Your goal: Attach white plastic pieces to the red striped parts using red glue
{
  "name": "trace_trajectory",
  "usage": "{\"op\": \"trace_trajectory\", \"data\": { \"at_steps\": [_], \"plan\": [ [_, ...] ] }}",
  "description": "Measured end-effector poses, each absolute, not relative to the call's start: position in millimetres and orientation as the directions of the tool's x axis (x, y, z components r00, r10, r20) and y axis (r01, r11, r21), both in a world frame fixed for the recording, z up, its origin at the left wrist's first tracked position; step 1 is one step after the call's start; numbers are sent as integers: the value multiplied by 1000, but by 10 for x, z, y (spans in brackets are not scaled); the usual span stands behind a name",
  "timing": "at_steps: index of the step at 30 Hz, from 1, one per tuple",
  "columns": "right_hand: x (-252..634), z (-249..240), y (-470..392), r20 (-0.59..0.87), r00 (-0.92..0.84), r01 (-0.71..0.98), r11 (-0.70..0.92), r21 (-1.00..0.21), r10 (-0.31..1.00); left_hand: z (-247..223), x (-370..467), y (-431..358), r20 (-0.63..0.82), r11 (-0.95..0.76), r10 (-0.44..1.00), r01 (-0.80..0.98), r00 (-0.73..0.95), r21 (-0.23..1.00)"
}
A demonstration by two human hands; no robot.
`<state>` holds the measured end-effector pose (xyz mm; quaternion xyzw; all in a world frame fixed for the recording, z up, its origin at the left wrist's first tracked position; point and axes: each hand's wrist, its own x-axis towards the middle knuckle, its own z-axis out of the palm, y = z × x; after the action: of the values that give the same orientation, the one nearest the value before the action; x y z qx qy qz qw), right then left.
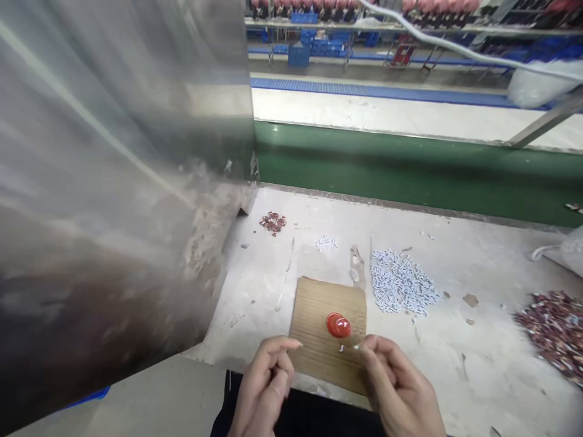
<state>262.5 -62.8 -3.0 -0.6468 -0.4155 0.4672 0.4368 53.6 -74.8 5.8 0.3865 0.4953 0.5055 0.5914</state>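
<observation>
My right hand (398, 385) pinches a small white piece (356, 346) between thumb and fingertips, over the right edge of a brown cardboard square (325, 367). Another small white curved piece (341, 348) lies on the cardboard just left of those fingertips. Behind it sits a glossy red blob (338, 325), seemingly wet. At the cardboard's left edge is my left hand (268, 382), its index finger stretched out and the other fingers loosely bent; nothing shows in it.
Many small pale blue-white pieces (401, 282) form a pile right of the cardboard. A few white bits (327, 243) and a small heap of brownish-red pieces (273, 223) lie farther back. A larger reddish pile (553, 331) is at far right. A metal panel (136, 182) walls the left side.
</observation>
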Motion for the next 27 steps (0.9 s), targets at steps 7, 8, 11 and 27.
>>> {"op": "trace_trajectory", "data": {
  "at_steps": [7,8,11,27],
  "plan": [
    [2774,-214,-394,-93,224,301,-159,-940,970,152,111,-833,-350,336,926,-113,-140,935],
    [2765,-232,-403,-79,224,318,-149,-936,971,148,82,-838,-353,342,922,-93,-157,935],
    [2753,-262,-434,-52,210,365,-128,-922,976,122,22,-819,-350,345,926,-57,-143,937],
    [2775,-186,-611,36,231,540,-98,-836,972,154,7,-731,-412,379,900,-208,-145,902]
  ]
}}
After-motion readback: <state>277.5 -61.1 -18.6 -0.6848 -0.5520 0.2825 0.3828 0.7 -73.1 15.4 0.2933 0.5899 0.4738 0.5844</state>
